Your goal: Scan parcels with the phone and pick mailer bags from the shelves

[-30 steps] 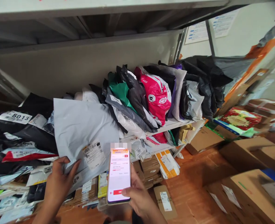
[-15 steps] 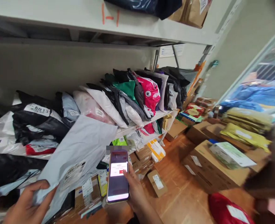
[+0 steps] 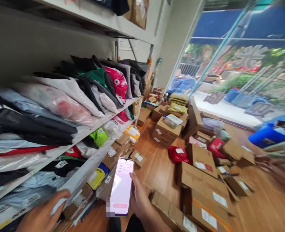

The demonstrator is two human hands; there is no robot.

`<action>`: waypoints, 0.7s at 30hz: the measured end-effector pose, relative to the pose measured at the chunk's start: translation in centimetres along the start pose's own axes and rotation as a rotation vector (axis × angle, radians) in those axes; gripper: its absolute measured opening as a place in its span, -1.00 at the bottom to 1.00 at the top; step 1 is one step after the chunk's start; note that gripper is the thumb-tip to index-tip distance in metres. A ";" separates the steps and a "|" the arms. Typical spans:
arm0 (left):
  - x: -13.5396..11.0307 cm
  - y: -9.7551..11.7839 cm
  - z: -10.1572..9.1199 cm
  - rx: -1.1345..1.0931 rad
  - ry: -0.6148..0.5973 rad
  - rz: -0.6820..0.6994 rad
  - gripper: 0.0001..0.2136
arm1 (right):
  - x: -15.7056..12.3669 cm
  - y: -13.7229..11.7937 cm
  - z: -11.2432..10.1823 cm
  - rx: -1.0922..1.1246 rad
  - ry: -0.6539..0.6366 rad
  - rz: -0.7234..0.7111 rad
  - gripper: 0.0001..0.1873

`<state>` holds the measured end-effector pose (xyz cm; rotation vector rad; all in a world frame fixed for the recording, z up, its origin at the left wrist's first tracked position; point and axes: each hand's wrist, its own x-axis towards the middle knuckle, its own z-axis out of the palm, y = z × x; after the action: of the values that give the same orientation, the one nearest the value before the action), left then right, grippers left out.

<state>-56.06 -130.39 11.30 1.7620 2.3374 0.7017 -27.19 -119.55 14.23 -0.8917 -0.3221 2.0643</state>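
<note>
My left hand (image 3: 44, 211) is closed on one end of a pale grey poly mailer (image 3: 84, 167), pinching it between thumb and fingers. The mailer is seen nearly edge-on and slants up and away beside the lower shelf. In my right hand (image 3: 141, 198) is a smartphone (image 3: 121, 187), held upright with the thumb at its right edge. Its lit screen shows a mostly white page with a pinkish bar low down; the text is too small to read. Close to the mailer are a yellow and blue packet (image 3: 97, 177) and a lime green packet (image 3: 99, 137).
A white shelf (image 3: 86, 130) on the left carries many bagged parcels, among them a pink bag (image 3: 118, 83). Cardboard boxes (image 3: 202, 182) and a red bag (image 3: 178, 155) lie on the wooden floor (image 3: 152, 174). Behind them stands a large window (image 3: 229, 64).
My view has swung right, bringing in more floor, boxes and window. The mailer has turned from broadside to nearly edge-on. The phone screen has switched from a dark pop-up to a white page.
</note>
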 end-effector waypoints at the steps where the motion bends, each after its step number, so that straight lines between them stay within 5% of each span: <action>1: 0.5 0.8 0.3 -0.037 -0.047 0.040 -0.79 | -0.4 0.0 -0.5 0.009 0.046 0.019 -0.30; 5: 2.0 5.5 1.2 -0.156 -0.108 0.152 -0.81 | -2.1 -0.5 -2.6 -0.023 0.193 -0.021 -0.21; 13: 1.3 15.6 3.5 -0.266 -0.233 0.288 -0.83 | -8.7 -4.2 -7.9 0.186 0.053 -0.140 -0.39; 16: -0.2 19.2 5.4 -0.336 -0.191 0.298 -0.84 | -10.6 -5.0 -11.3 0.251 0.002 -0.088 -0.36; 21: -6.4 25.0 7.3 -0.316 -0.100 0.375 -0.72 | -12.4 -5.8 -17.4 0.305 -0.321 0.112 -0.27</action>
<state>-29.47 -129.10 14.70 2.0424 1.7313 0.9475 -6.69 -127.30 10.72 -0.4024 -0.1220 2.2841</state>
